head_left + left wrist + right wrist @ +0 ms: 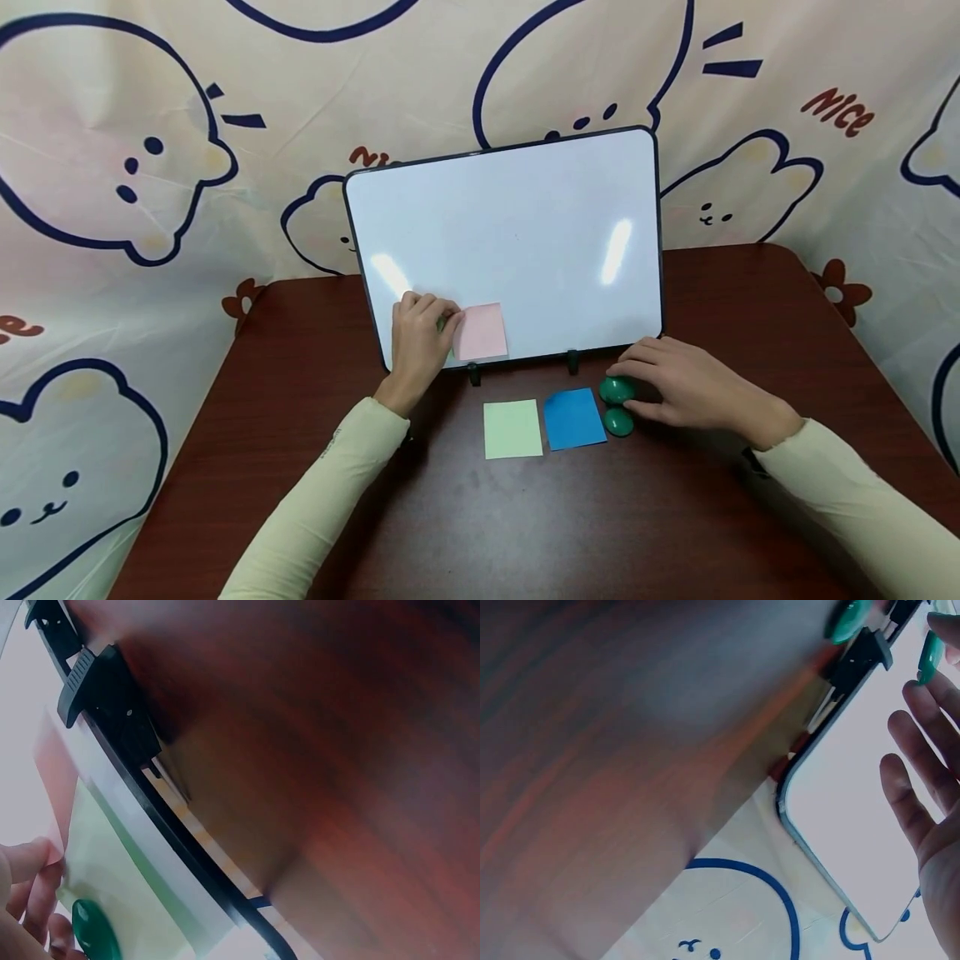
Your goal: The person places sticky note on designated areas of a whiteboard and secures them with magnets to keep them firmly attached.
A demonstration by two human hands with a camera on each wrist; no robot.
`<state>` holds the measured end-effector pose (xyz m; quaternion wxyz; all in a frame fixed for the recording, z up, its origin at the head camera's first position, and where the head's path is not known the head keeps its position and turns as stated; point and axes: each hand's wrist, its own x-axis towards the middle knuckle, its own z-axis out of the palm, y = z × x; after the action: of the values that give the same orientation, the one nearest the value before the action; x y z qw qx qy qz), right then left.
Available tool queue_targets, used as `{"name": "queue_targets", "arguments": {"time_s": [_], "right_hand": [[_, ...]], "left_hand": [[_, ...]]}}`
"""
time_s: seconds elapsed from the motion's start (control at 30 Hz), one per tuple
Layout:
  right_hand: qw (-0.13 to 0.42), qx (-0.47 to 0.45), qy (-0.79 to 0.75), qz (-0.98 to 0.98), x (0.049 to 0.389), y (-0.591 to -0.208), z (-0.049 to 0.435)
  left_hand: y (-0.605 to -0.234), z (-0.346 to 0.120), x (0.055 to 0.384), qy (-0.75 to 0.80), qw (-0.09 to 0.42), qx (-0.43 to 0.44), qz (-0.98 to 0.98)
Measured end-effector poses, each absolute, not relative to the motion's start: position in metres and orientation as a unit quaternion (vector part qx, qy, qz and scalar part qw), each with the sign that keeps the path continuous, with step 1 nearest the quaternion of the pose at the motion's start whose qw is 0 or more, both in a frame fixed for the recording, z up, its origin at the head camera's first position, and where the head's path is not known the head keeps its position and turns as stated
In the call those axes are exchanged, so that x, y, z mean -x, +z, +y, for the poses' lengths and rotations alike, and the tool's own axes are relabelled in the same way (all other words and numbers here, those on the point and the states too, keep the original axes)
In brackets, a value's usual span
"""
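At the lower left of the whiteboard [517, 225], my left hand [422, 337] pinches the left edge of a pink sticky note [483, 333] between thumb and finger. Beside those fingers, the left wrist view has a pale green note [112, 877] on the board with a green oval magnet [95, 930] over it. My right hand [686, 383], low in front of the board's right corner, pinches another green magnet [930, 656] between thumb and index finger; its other fingers are spread. A further green magnet [618, 422] lies on the table just below.
A light green sticky note [513, 429] and a blue one [574, 419] lie side by side on the dark wooden table [480, 533]. Two black clips [474, 374] hold the board's bottom edge. Behind stands a cartoon-print cloth [300, 100].
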<state>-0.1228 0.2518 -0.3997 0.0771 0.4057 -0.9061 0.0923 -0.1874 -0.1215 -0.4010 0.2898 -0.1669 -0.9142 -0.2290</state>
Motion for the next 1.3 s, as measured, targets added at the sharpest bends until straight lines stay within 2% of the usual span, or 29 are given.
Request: {"name": "queue_targets", "arguments": {"time_s": [0.9, 1.3], "right_hand": [[0.110, -0.436, 0.106, -0.887, 0.145, -0.378, 0.193], [0.100, -0.444, 0.112, -0.883, 0.153, -0.374, 0.174]], "left_hand": [[-0.407, -0.121, 0.190, -0.229, 0.304, 0.169, -0.909], [-0.408, -0.121, 0.189, -0.220, 0.325, 0.179, -0.902]]}}
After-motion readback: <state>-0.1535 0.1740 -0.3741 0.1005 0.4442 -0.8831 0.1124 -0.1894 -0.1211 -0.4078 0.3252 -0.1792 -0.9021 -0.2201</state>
